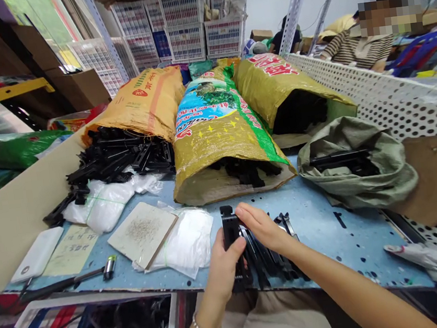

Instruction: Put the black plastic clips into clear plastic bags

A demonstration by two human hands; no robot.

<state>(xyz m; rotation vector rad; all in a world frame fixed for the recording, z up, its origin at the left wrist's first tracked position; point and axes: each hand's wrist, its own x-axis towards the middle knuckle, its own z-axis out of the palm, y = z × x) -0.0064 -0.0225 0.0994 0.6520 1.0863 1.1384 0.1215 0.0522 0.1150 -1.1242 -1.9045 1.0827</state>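
Note:
My left hand is closed around an upright black plastic piece at the near edge of the blue table. My right hand lies over the top of that piece, fingers stretched and together, touching it. Just right of the hands a row of several similar black plastic parts lies stacked on the table. Behind them, woven sacks lie on their sides with more black parts spilling out: an orange one, a yellow and green one and a yellow one.
A grey-green bag with black parts sits at right beside a white perforated panel. White plastic bags, a card, a white flat box and a tool lie at left. A person in a striped top sits beyond.

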